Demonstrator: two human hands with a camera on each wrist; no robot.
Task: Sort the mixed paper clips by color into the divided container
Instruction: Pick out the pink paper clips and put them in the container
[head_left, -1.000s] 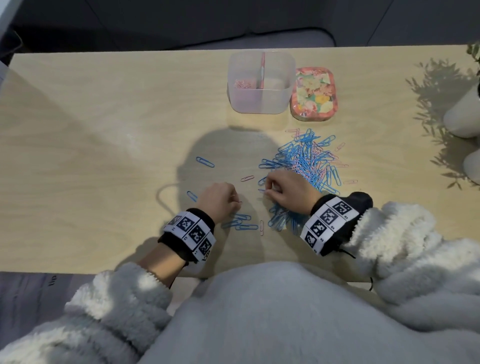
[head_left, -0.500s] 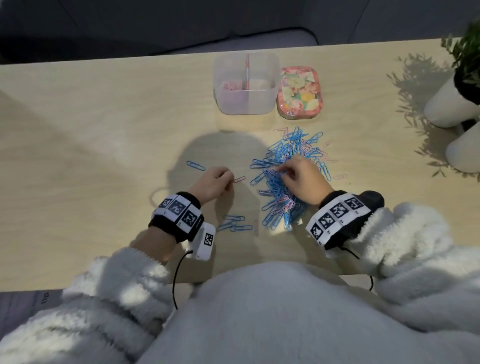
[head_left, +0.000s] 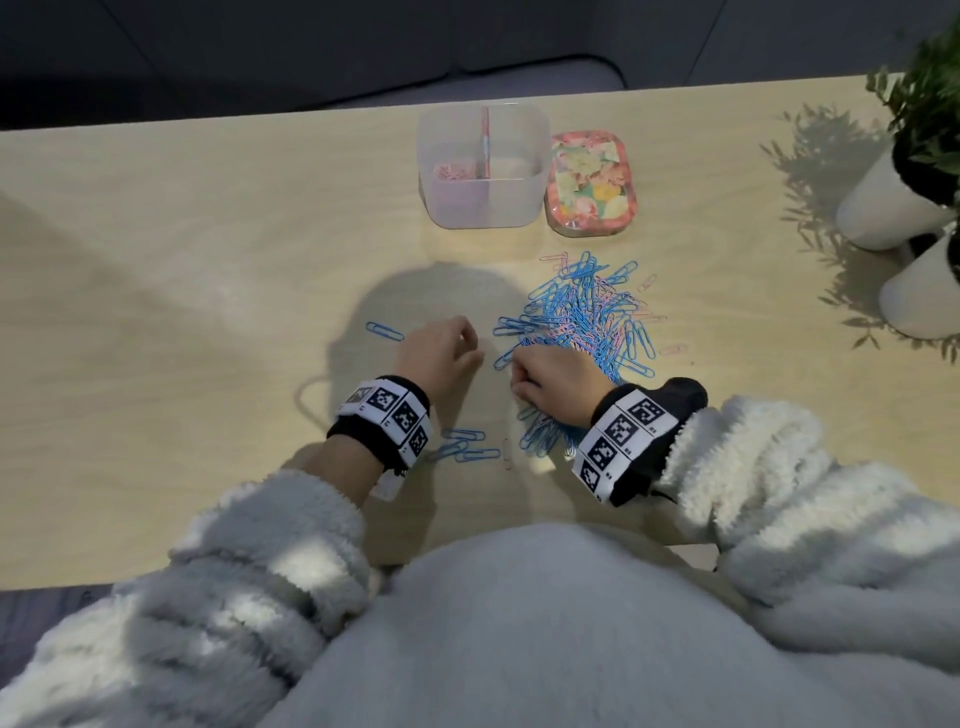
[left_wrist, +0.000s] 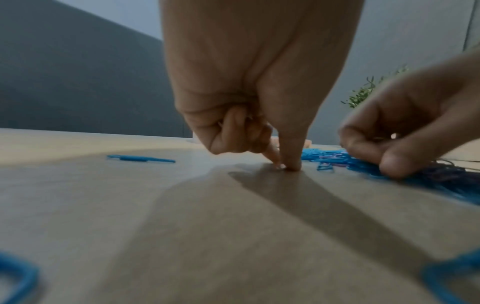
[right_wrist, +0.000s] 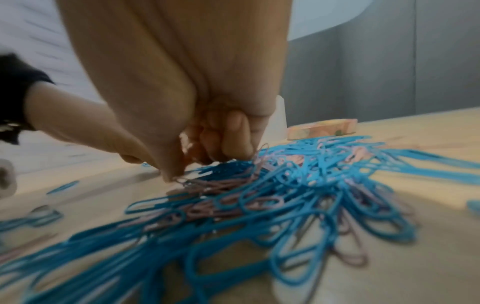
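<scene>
A heap of blue and pink paper clips (head_left: 582, 317) lies mid-table. Behind it stands the clear divided container (head_left: 483, 213), with pink clips (head_left: 449, 171) in its left compartment. My left hand (head_left: 475, 353) is left of the heap; thumb and forefinger pinch down on a small pink clip on the table (left_wrist: 280, 167), the other fingers curled in. My right hand (head_left: 517, 376) is at the heap's near left edge. Its thumb and finger pinch a pink clip (right_wrist: 182, 180), and more pink wire shows among its curled fingers.
A floral tin (head_left: 589, 182) sits right of the container. Loose blue clips lie left of my left hand (head_left: 384, 331) and by my left wrist (head_left: 467, 447), with one pink clip (head_left: 506, 452). White plant pots (head_left: 893, 208) stand at the far right.
My left hand reached forward and closed its fingertips over the lone pink clip. My right hand drew back from the heap's middle to its near left edge.
</scene>
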